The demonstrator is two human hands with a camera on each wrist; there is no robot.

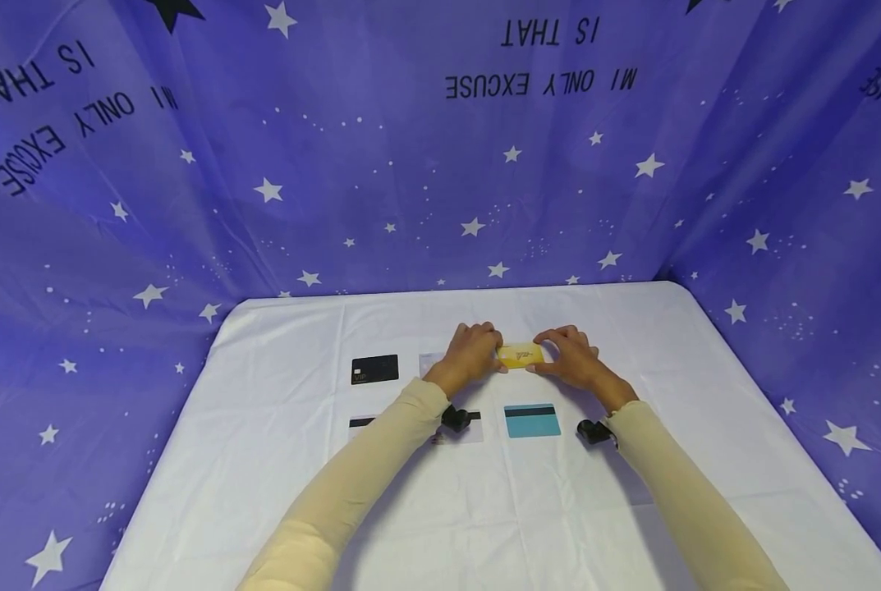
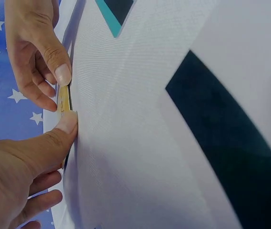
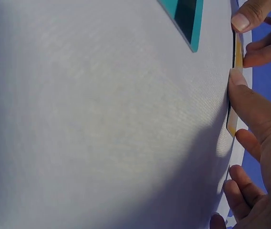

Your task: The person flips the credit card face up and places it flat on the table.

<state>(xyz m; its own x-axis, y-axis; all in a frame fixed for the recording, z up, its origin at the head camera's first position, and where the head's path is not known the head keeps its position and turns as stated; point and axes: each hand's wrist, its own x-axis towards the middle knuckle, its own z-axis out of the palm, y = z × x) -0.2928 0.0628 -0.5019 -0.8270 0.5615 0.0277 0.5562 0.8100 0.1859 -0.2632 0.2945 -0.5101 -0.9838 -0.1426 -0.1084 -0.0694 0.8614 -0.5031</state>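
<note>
Both my hands are pinching the same yellow card [image 1: 521,355], far side of the bench [image 1: 255,377], right of centre. Left hand [image 1: 473,355] has its left end, right hand [image 1: 573,359] its right end, each by thumb and fingers, thumbs on the near long edge. Wrist views show the card almost edge-on; can't tell whether it's resting on the cloth [image 1: 263,460] or lifted slightly.

Same row, going left: pale card [image 1: 429,362], partly behind my left hand, then black card [image 1: 374,369] with a chip and "VIP" lettering, well apart from the hands.

Nearer row: teal card [image 1: 532,423], dark stripe up, lying just nearer me than the yellow one. Left of it, white card [image 1: 465,433] with a dark stripe, partly under my left wrist unit [image 1: 455,419] in the head view. Farther left, another striped card [image 1: 360,423], mostly hidden by my left sleeve [image 1: 366,468].

Right wrist unit [image 1: 594,432] is at my right cuff. Purple star-print curtain [image 1: 381,164] behind and both sides.
</note>
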